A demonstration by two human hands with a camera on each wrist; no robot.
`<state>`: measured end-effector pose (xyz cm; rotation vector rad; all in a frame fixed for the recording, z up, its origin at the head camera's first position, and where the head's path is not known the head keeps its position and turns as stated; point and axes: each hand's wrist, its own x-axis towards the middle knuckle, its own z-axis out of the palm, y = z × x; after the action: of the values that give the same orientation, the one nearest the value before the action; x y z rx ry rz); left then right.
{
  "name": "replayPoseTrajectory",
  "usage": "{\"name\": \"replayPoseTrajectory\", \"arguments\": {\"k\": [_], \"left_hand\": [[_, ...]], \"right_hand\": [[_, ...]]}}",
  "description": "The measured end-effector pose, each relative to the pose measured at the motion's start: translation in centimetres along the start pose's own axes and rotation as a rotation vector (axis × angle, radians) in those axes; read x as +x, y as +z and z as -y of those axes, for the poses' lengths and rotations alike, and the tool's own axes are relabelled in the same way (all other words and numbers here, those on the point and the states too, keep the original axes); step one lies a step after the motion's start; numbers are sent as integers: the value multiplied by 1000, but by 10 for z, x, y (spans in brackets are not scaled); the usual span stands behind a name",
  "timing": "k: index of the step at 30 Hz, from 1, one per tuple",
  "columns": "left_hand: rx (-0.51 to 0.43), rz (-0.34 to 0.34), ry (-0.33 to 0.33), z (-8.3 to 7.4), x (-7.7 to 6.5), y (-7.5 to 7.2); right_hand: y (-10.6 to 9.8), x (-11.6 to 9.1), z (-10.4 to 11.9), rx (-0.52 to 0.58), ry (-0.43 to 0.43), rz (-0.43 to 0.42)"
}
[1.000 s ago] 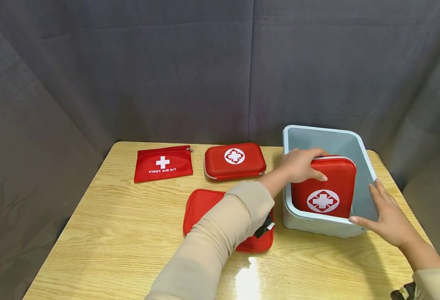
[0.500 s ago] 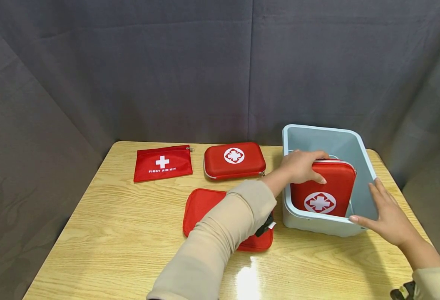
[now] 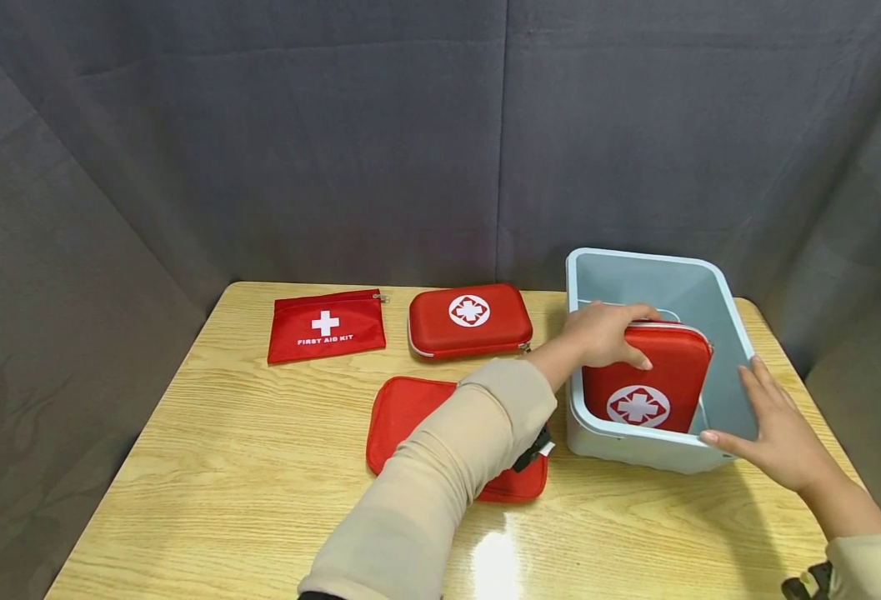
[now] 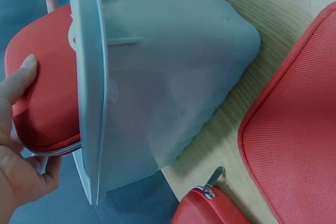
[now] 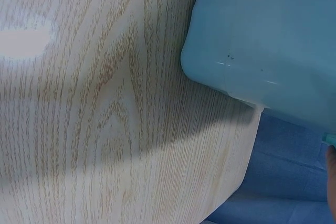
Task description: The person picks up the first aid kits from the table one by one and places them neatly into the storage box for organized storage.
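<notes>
A red hard-shell first aid case (image 3: 673, 362) with a white cross emblem stands tilted inside the pale blue plastic bin (image 3: 646, 452). My left hand (image 3: 603, 333) grips its top edge, thumb on the front face and fingers behind. In the left wrist view, the upper part of the case (image 4: 50, 72) sticks out past the bin's rim, with the zip edge by my fingers. My right hand (image 3: 785, 437) rests spread at the bin's near right corner, thumb at the front rim and fingers along the right rim. Only a sliver of it shows in the right wrist view.
A flat red case (image 3: 404, 417) lies left of the bin, partly under my left sleeve (image 3: 440, 467). Behind it sits a smaller red first aid case (image 3: 436, 325). A red zip pouch (image 3: 290, 329) lies at the back left of the wooden table (image 3: 222, 467). Grey curtain surrounds it.
The case in my left hand has sunk slightly lower into the bin and tilted a little, and a lid-like outline shows behind it. My right hand has stayed in place.
</notes>
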<state>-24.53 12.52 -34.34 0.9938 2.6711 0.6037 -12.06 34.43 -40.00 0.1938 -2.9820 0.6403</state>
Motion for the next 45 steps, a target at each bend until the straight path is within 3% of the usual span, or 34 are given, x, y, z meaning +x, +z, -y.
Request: {"name": "replayPoseTrajectory", "arguments": {"k": [8, 15, 26, 38, 45], "left_hand": [[-36, -19, -23, 1, 4, 1], [-42, -63, 1, 3, 5, 2], [26, -113, 45, 4, 6, 9], [91, -111, 82, 14, 11, 15], [53, -127, 72, 26, 13, 14]], "right_hand": [[-1, -1, 0, 1, 8, 5], [-2, -1, 0, 7, -2, -4], [-1, -2, -1, 17, -4, -12], [2, -2, -2, 16, -21, -26], [2, -2, -3, 13, -50, -44]]}}
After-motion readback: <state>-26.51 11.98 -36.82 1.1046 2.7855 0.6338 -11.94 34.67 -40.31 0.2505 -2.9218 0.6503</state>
